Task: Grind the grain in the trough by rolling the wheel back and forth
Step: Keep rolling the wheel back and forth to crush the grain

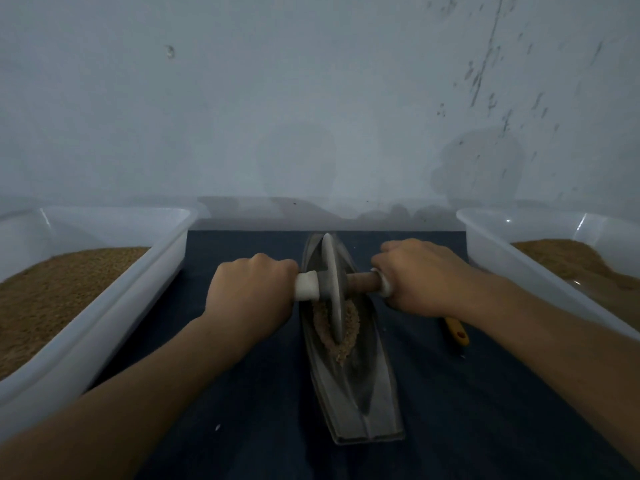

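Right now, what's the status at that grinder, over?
Left hand, right hand grip the axle at its ends. Wheel standing in trough, amid grain. Yellow-handled tool lies apart, right of trough.

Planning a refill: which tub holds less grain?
The right tub: its grain leaves bare floor showing beside it, while the left tub's visible floor is covered.

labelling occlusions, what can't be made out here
Head view:
Ends of the axle: inside the left hand and right hand.
Any grain beneath the wheel: hidden by it.
Most of the yellow-handled tool: under the right forearm.
Parts of the left tub and right tub: past frame edges.
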